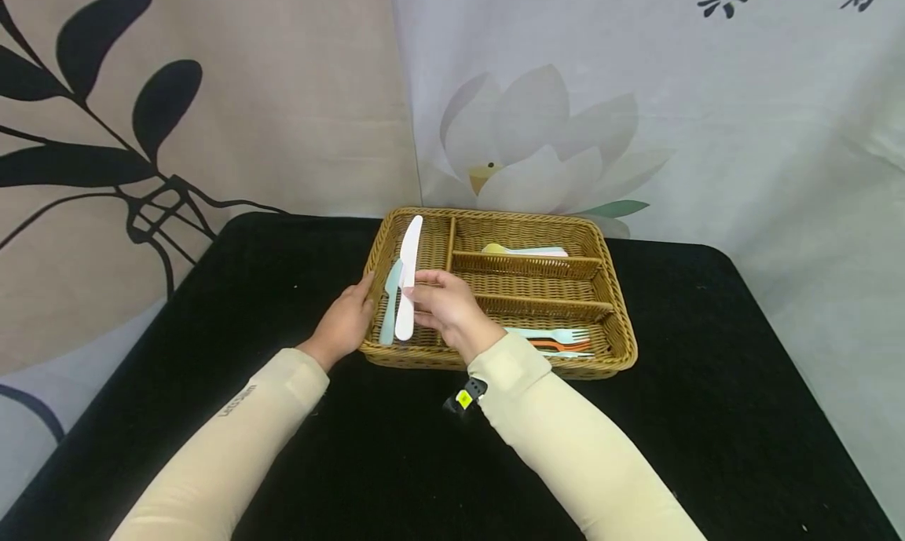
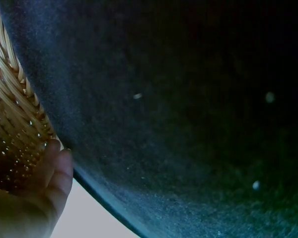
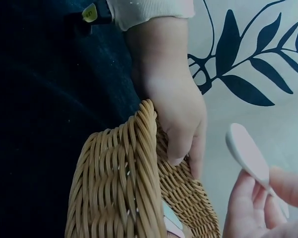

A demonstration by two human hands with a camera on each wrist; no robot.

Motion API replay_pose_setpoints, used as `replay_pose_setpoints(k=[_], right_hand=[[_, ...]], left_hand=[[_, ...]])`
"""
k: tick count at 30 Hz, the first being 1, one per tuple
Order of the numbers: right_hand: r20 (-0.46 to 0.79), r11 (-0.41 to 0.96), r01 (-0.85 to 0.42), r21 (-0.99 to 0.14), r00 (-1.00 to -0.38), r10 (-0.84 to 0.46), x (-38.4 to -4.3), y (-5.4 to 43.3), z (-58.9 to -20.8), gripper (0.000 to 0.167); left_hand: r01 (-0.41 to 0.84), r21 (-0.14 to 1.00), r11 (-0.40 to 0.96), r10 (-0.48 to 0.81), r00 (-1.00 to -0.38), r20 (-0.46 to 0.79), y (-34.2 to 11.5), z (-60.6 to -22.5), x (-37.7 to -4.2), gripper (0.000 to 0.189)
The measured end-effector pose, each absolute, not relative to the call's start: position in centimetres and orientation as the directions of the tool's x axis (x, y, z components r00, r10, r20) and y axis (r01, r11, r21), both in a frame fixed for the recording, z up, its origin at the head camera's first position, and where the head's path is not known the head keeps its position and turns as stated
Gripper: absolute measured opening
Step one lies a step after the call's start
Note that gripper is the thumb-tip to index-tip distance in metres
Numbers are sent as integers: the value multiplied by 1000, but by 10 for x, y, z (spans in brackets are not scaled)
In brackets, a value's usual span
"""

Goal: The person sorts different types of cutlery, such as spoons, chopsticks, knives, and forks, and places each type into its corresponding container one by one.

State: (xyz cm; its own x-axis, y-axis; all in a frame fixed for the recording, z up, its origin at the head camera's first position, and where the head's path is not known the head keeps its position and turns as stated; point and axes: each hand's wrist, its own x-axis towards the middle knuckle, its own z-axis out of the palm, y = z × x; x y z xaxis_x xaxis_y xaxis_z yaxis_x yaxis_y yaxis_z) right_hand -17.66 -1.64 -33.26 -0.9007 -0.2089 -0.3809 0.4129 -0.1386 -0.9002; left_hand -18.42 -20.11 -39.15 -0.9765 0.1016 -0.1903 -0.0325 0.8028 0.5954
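My right hand (image 1: 452, 309) pinches a white plastic knife (image 1: 408, 278) by its handle, above the left compartment of a wicker basket (image 1: 618, 309). In the right wrist view the knife's rounded handle end (image 3: 248, 151) sticks up from the right hand's fingers (image 3: 243, 198). A pale blue-green knife (image 1: 390, 305) lies in that compartment, beside the white one. My left hand (image 1: 344, 321) holds the basket's left wall; the right wrist view has its thumb inside the wall, other fingers (image 3: 196, 158) partly hidden behind it. Only part of the left hand (image 2: 49, 188) shows in the left wrist view.
Dividers (image 1: 530, 265) split the basket's right side into three rows. A yellow spoon (image 1: 495, 249) lies with pale cutlery in the back row; pale forks (image 1: 566, 334) and an orange fork (image 1: 566, 345) lie in front. A black cloth (image 1: 707, 415) covers the table, with printed curtains (image 1: 304, 93) behind.
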Motion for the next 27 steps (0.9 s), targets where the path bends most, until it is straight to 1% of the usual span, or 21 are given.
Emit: replay_pose_setpoints(k=[13, 27], right_hand=[[-462, -98, 481, -872, -872, -163, -188, -43, -346, 35], [-482, -81, 492, -867, -869, -113, -194, -55, -363, 35]], left_hand=[[-9, 598, 801, 120, -977, -175, -206, -393, -184, 55], [13, 594, 805, 127, -980, -150, -203, -393, -185, 55]])
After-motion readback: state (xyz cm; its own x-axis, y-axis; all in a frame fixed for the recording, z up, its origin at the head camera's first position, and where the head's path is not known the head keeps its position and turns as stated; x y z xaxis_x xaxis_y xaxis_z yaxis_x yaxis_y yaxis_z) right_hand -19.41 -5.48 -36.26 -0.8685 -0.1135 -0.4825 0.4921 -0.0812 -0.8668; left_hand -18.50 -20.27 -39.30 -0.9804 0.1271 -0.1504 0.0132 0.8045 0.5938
